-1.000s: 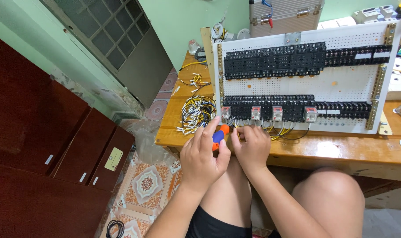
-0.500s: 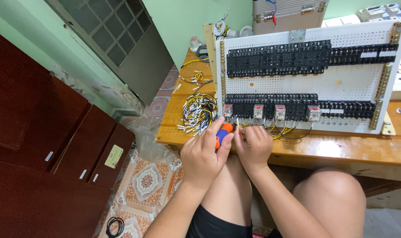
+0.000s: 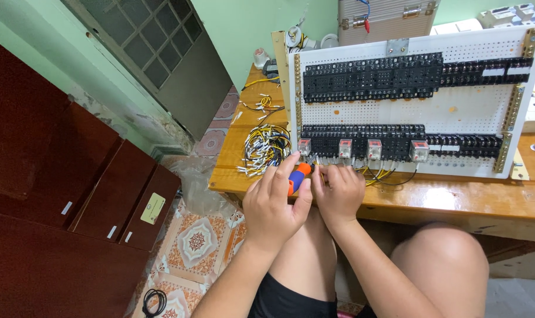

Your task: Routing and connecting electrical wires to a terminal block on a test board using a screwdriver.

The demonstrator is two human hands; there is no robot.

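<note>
One camera is sitting on the person's head, looking steeply down and forward over the bare knees toward the surface (image 3: 397, 206). It is facing a white panel (image 3: 414, 112) that is standing near upright at the far edge, close enough to fill the upper right. Both hands are showing near centre, the left hand (image 3: 273, 206) and right hand (image 3: 338, 191) close below the lens. The view is taking in a brown cabinet (image 3: 61, 194) and tiled floor (image 3: 191, 241) at left.
</note>
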